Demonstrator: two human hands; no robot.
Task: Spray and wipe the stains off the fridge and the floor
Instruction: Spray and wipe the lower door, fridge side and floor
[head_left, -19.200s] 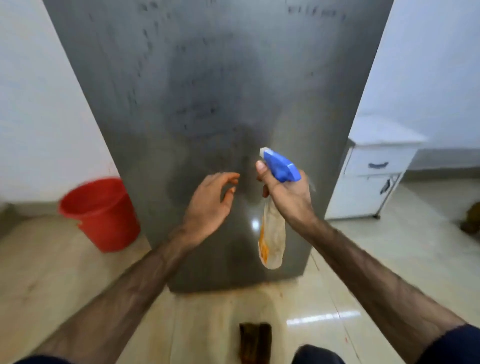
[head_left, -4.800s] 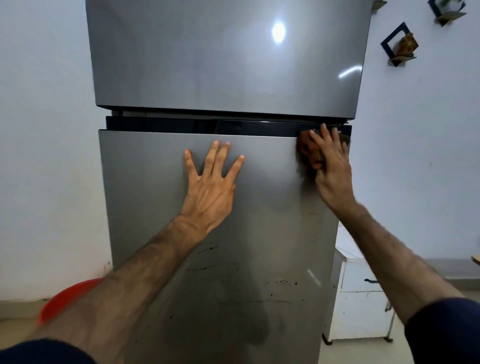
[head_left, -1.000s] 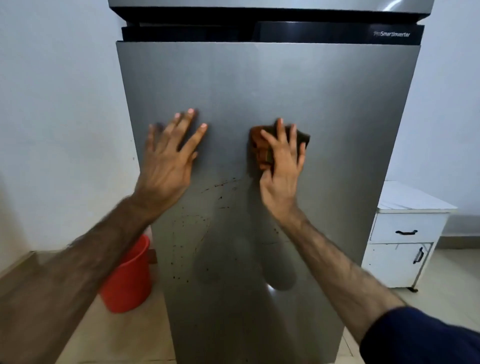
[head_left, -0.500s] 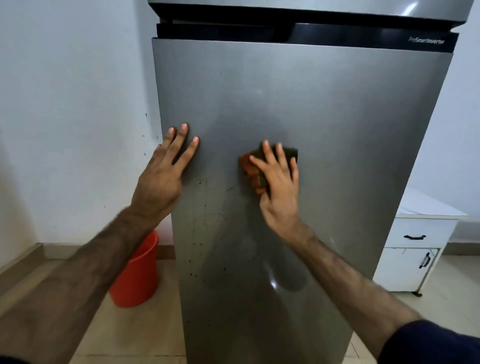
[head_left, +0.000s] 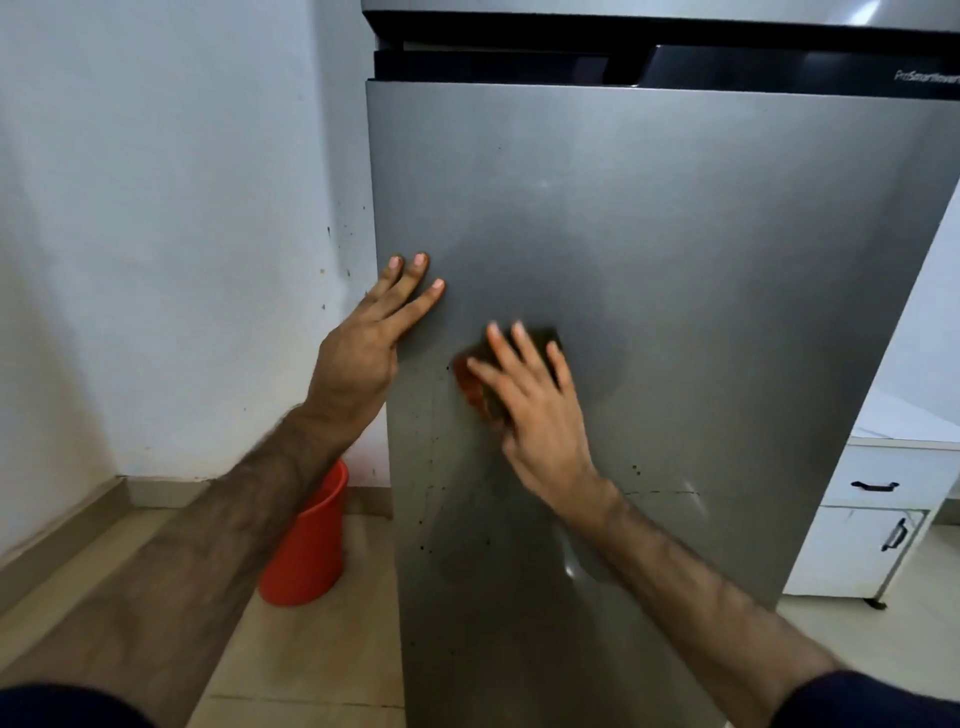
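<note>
The grey steel fridge (head_left: 675, 249) fills the middle and right of the head view. Dark specks and thin streaks mark its lower door around and below my hands. My right hand (head_left: 535, 410) lies flat with straight fingers and presses a brown-orange cloth (head_left: 475, 387) against the door. The cloth is mostly hidden under the palm and fingers. My left hand (head_left: 371, 338) rests open on the door's left edge, fingers spread and pointing up. The spray bottle is out of sight.
A red bucket (head_left: 311, 551) stands on the tiled floor (head_left: 306, 665) left of the fridge, partly behind my left forearm. A white cabinet (head_left: 872, 519) with black handles stands at the right. A white wall (head_left: 156, 234) with small specks is at the left.
Over the last second my right hand has slid the cloth down and to the left across the door. My view has shifted left, and my left hand now sits at the door's left edge.
</note>
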